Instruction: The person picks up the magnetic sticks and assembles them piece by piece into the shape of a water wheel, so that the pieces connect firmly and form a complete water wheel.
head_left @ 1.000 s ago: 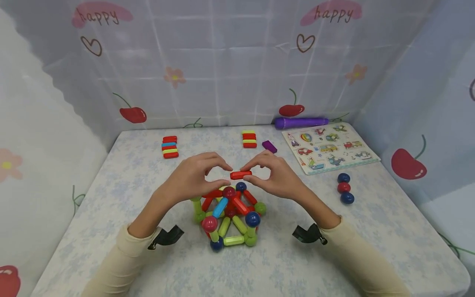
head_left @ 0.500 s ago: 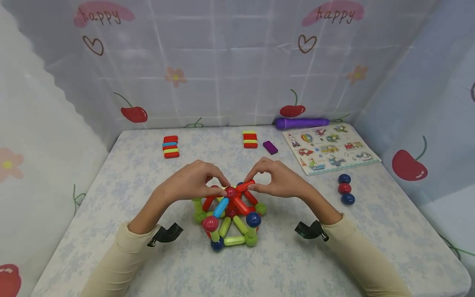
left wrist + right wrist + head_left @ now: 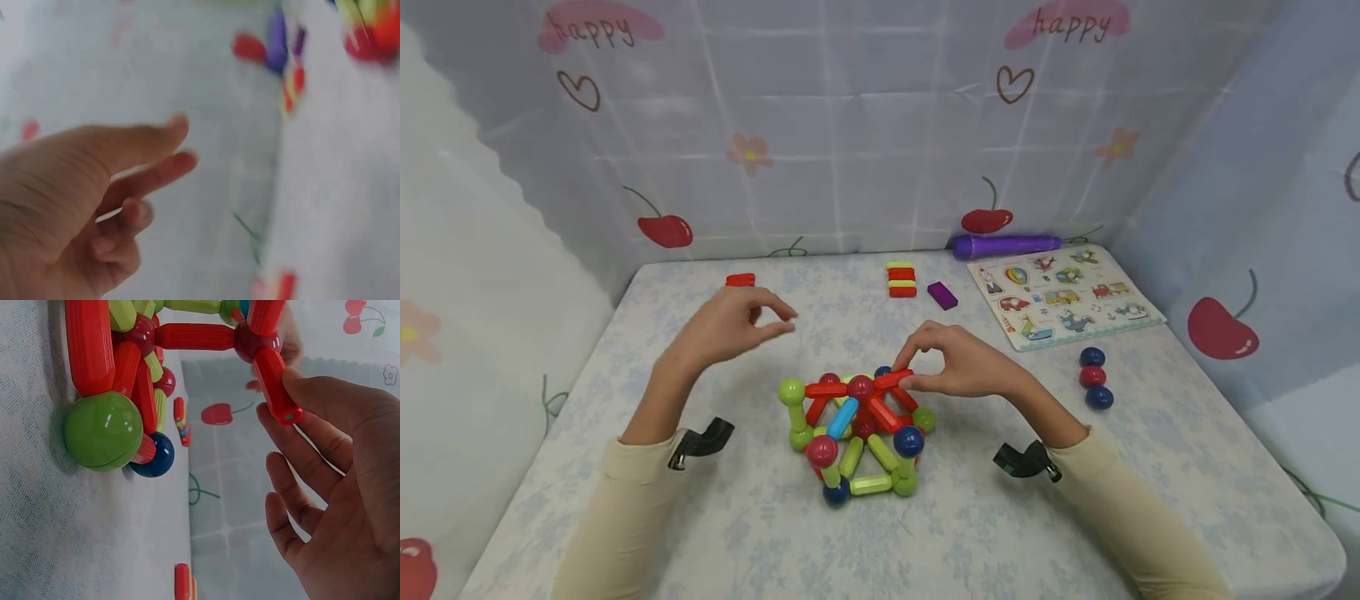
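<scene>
A dome of coloured magnetic sticks and balls (image 3: pixel 857 433) stands on the middle of the table; the right wrist view shows it close up (image 3: pixel 125 394). My right hand (image 3: pixel 917 371) pinches the outer end of a red stick (image 3: pixel 891 380) whose inner end meets the dark red ball at the top. In the right wrist view the thumb presses that stick (image 3: pixel 272 375) near its end, and the other fingers of the right hand (image 3: pixel 300 387) hang relaxed. My left hand (image 3: pixel 775 321) hovers to the back left of the dome, fingers loosely bent, holding nothing. The left wrist view is blurred and shows the left hand (image 3: pixel 181 142) empty.
A stack of sticks (image 3: pixel 740 280) lies at the back left, mostly hidden by my left hand. Another stack (image 3: pixel 902 280) and a purple block (image 3: pixel 942 294) sit at the back middle. A purple cylinder (image 3: pixel 1006 246), a picture puzzle board (image 3: pixel 1063 296) and three balls (image 3: pixel 1093 377) are at the right.
My right hand brought the red stick down onto the top ball of the dome. My left hand let go of the dome and rose toward the back left.
</scene>
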`<state>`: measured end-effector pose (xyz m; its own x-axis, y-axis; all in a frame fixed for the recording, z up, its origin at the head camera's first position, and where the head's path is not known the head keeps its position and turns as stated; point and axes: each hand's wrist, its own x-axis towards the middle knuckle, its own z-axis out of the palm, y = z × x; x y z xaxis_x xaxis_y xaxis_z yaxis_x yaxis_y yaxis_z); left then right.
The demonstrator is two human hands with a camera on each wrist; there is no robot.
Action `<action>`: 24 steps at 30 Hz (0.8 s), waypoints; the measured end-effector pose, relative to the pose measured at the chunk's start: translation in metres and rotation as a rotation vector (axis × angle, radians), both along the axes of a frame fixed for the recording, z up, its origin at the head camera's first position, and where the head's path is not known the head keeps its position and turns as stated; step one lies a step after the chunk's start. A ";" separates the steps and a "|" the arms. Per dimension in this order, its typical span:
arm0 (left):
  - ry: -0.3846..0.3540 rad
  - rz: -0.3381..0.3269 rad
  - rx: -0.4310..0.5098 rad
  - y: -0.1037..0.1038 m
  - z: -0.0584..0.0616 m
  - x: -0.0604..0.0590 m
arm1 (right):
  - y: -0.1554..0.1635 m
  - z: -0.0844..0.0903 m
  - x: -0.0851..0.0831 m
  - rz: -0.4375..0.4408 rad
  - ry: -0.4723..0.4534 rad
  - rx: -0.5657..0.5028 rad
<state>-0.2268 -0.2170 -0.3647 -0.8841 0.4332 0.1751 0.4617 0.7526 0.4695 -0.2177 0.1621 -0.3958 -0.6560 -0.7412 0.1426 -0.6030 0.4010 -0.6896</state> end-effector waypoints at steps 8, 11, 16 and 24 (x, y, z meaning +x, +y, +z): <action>-0.113 0.398 -0.106 -0.081 -0.076 -0.052 | 0.001 -0.005 0.000 0.018 -0.041 -0.007; -0.057 0.404 -0.123 -0.084 -0.089 -0.057 | 0.001 -0.006 0.001 0.019 -0.041 -0.008; 0.007 0.424 -0.134 -0.078 -0.092 -0.058 | 0.001 -0.003 -0.001 0.029 -0.029 -0.006; -0.086 0.378 -0.121 -0.075 -0.091 -0.061 | 0.002 -0.001 -0.004 0.032 -0.023 0.006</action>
